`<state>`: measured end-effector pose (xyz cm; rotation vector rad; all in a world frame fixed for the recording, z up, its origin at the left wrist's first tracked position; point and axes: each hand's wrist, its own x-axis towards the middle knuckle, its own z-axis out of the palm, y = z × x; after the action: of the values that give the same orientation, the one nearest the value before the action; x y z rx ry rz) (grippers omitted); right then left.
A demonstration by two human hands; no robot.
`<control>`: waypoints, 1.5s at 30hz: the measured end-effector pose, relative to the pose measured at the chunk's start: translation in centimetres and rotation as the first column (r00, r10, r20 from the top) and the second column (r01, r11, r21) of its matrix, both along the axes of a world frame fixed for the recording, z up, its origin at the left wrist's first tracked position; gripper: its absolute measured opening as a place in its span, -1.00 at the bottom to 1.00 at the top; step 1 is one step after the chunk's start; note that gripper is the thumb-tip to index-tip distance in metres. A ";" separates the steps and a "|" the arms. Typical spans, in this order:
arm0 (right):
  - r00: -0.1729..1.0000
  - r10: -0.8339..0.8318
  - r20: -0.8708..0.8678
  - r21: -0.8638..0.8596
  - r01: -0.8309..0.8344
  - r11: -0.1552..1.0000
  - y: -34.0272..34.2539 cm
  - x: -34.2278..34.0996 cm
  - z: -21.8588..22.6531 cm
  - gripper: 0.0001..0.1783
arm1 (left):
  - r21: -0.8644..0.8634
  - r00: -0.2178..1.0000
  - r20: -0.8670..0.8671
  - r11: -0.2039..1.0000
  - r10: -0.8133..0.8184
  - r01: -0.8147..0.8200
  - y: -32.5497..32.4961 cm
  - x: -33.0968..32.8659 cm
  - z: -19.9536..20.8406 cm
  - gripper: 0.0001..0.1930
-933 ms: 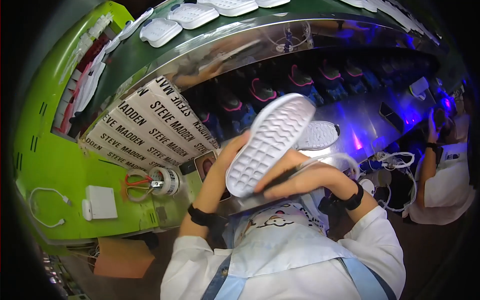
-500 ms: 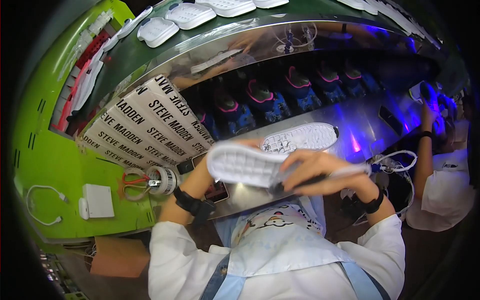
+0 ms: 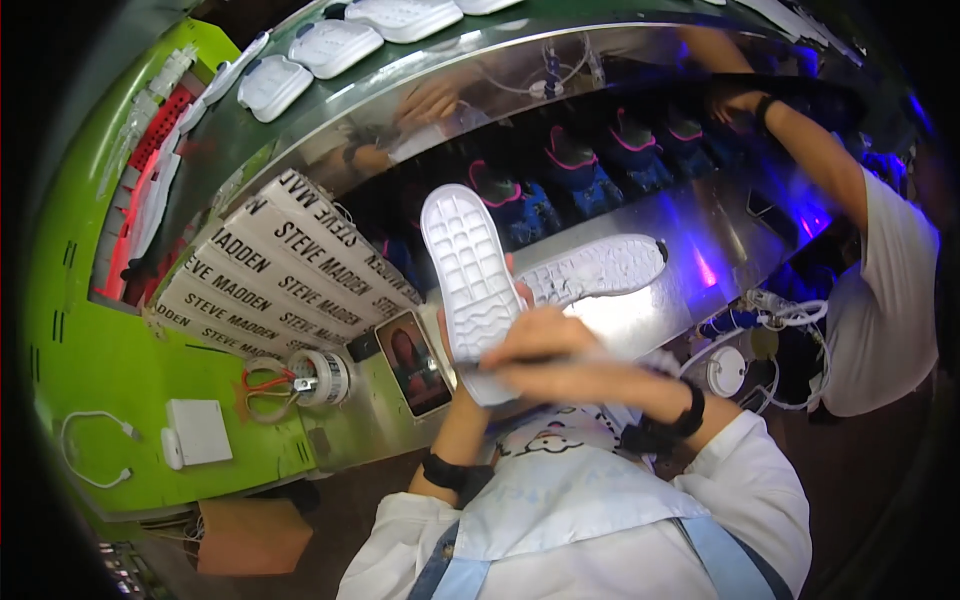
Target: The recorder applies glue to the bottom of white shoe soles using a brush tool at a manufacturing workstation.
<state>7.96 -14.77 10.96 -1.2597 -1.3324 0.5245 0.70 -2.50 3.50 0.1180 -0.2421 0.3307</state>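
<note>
A white shoe sole point(image 3: 465, 250) with a grid of hollows stands nearly lengthwise in front of me. My left hand point(image 3: 522, 290) grips it from behind; most of that hand is hidden, with fingertips showing at the sole's edge. My right hand point(image 3: 545, 340) is closed around a thin brush point(image 3: 472, 368), smeared by motion, with its dark end at the sole's lower part. Whether the bristles touch the sole, I cannot tell. Just beyond my hands, a second white sole point(image 3: 605, 268) lies on the metal bench, its hollowed face up.
Left stand a printed carton point(image 3: 290, 265), a tape roll point(image 3: 325, 378), scissors point(image 3: 270, 380) and a phone point(image 3: 412, 365). Dark shoe uppers point(image 3: 570, 150) with pink rims line the tunnel behind. More white soles point(image 3: 335, 48) sit above. A co-worker's arm point(image 3: 820, 150) reaches in at right, near cables point(image 3: 800, 315).
The sole in my left hand has turned from lying sideways to nearly upright. My right hand has moved left and down with the brush. The co-worker's arm has reached toward the tunnel.
</note>
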 end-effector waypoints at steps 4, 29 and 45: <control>0.960 0.057 0.273 0.000 -0.059 0.998 0.0 0.2 1.1 -0.75 | -0.013 0.999 -0.044 1.000 0.006 -0.007 0.2 0.5 2.1 -0.21; 0.964 0.244 -0.103 -0.112 -0.255 0.960 -1.4 3.4 3.7 -0.84 | 0.586 0.797 -0.580 0.594 -0.167 0.551 1.7 0.1 10.8 -0.58; 0.954 -0.288 0.087 -0.015 0.291 0.957 -5.8 6.3 5.4 -0.82 | 0.245 0.741 -0.613 0.826 -0.274 0.508 3.0 -0.1 9.6 -0.47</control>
<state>14.23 -20.55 16.33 -1.4839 -1.1847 0.2857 0.65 0.53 13.11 0.5551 0.2590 -0.2064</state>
